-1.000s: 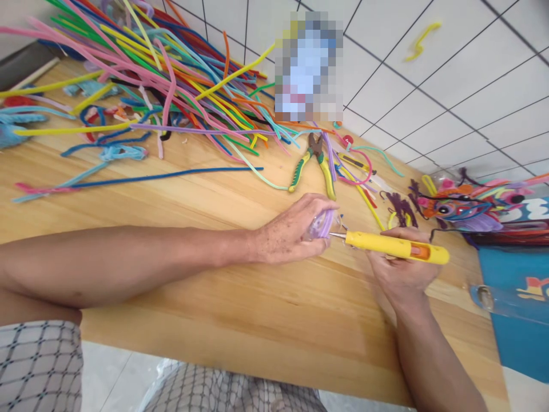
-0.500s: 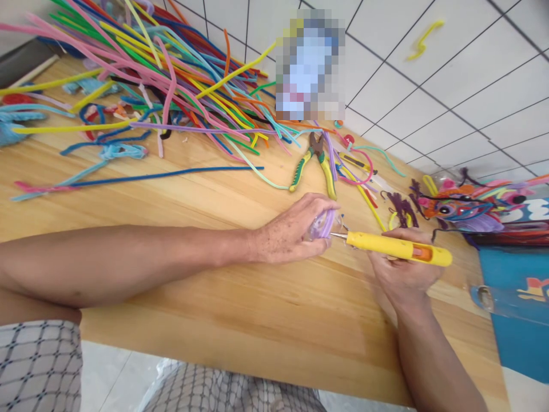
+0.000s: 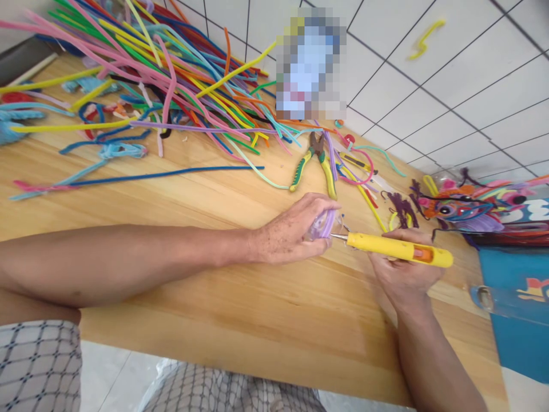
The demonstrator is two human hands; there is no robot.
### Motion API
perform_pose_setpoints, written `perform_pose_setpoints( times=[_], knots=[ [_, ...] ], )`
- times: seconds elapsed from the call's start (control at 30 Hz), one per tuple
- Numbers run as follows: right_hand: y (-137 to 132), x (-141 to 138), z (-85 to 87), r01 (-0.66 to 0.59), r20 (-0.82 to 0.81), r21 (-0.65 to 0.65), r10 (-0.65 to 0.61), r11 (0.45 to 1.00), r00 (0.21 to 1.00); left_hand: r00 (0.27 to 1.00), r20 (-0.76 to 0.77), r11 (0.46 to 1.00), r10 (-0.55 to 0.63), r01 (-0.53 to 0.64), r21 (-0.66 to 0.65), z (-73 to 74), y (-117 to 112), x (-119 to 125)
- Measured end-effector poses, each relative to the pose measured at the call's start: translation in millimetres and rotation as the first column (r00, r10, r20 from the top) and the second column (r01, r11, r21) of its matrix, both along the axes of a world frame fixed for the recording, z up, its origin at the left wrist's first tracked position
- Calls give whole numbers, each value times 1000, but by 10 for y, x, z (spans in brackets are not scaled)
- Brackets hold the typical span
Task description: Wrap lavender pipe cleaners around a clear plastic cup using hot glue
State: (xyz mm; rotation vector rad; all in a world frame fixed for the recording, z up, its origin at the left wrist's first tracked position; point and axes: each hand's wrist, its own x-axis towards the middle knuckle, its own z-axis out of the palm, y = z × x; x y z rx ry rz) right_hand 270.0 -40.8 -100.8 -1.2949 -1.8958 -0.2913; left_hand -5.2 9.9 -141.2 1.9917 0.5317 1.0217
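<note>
My left hand (image 3: 289, 232) is closed around a small clear plastic piece edged with purple pipe cleaner (image 3: 325, 224); the fingers cover much of it. In my right hand (image 3: 405, 272) is a yellow glue gun (image 3: 386, 246) with a slim metal nozzle and an orange part showing in its body. Its nozzle tip meets, or nearly meets, the purple edge. Just beyond my left hand lie pliers (image 3: 316, 157) with green and yellow handles, jaws pointing away.
A large heap of coloured pipe cleaners (image 3: 193, 86) covers the back left. Beside the tiled wall (image 3: 412, 74) stands a blurred-out phone (image 3: 309, 68). A yellow utility knife (image 3: 358, 162) lies behind the pliers. On the right are a colourful pipe-cleaner figure (image 3: 463, 206) and a blue mat (image 3: 514, 286).
</note>
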Motion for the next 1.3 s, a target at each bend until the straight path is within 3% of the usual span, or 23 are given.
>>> perform_pose_setpoints(
  times=[0.6, 1.07, 1.3],
  knots=[
    [-31, 3, 7, 92, 7, -29, -91, 995, 996, 1000, -5, 1000, -9, 9, 0, 7, -4, -13],
    [-44, -13, 18, 26, 25, -11, -26, 1000, 999, 1000, -6, 1000, -13, 13, 11, 16, -7, -9],
    [-53, -27, 20, 120, 28, -63, -119, 991, 993, 1000, -14, 1000, -11, 11, 7, 25, -6, -16]
  ],
)
